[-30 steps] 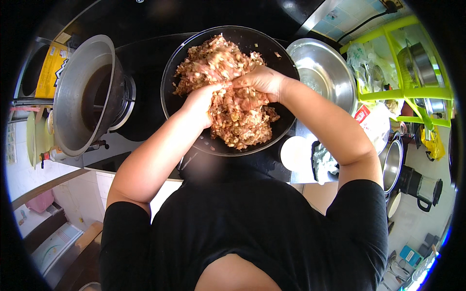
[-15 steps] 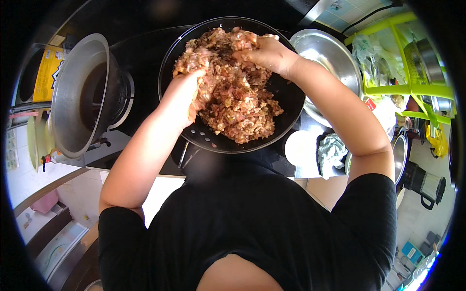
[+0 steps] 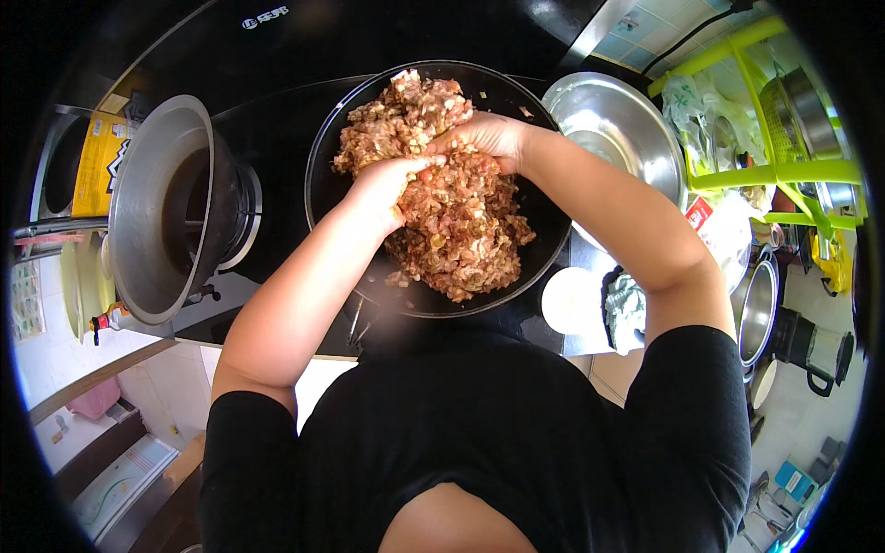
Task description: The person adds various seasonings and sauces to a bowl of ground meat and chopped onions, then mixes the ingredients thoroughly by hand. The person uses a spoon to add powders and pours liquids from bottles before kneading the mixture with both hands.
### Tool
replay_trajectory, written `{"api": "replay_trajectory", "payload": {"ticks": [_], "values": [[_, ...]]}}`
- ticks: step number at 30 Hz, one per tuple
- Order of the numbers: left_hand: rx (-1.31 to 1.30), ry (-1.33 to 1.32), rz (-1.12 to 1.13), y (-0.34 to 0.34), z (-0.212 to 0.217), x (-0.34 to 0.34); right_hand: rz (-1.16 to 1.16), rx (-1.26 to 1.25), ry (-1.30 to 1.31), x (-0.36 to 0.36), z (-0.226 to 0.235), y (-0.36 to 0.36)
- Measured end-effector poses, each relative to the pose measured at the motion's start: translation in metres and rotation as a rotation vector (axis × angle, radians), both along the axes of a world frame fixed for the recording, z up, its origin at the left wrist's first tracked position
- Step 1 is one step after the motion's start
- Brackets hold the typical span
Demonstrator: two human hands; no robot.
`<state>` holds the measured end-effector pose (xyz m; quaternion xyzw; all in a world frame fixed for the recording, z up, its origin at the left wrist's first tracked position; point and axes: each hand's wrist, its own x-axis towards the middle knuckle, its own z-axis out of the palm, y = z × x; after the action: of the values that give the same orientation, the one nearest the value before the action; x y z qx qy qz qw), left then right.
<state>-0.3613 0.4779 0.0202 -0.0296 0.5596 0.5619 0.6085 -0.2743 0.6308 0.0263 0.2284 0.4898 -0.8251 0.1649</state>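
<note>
Left fingers and right fingers grasp moist, lumpy, pinkish-brown mince in a black pan.

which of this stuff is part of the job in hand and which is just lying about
In use:
- left hand and right hand, both in the mince
- mince, chopped bits mixed through it
- black pan holding it

Apparently just lying about, untouched:
- grey wok, dark liquid inside
- steel bowl
- green rack
- yellow box
</note>
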Motion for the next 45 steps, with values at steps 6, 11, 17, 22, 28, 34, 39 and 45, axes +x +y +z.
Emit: {"api": "replay_trajectory", "payload": {"ticks": [6,11,17,22,28,34,39,45], "values": [[0.010,0.106,0.156,-0.011,0.019,0.010,-0.089,0.271,0.038,0.014,0.037,-0.013],[0.162,0.073,0.242,-0.031,0.041,0.026,-0.189,0.573,-0.015,0.032,0.059,-0.027],[0.125,-0.044,0.105,-0.057,0.033,0.026,-0.136,0.696,-0.246,0.056,0.051,-0.025],[0.085,-0.186,0.083,-0.046,0.021,0.032,-0.063,0.348,-0.163,0.060,0.016,-0.031],[0.103,-0.135,0.017,-0.016,0.008,0.024,-0.110,-0.032,-0.148,0.034,-0.003,-0.031],[0.161,-0.071,0.116,-0.012,-0.006,0.017,-0.186,0.193,-0.156,0.031,0.009,-0.020],[0.082,0.106,0.190,-0.022,0.041,0.027,-0.211,0.588,-0.033,0.031,0.052,-0.039],[-0.034,0.189,-0.088,-0.047,0.058,0.027,-0.027,0.773,-0.078,0.062,0.072,-0.035]]}}
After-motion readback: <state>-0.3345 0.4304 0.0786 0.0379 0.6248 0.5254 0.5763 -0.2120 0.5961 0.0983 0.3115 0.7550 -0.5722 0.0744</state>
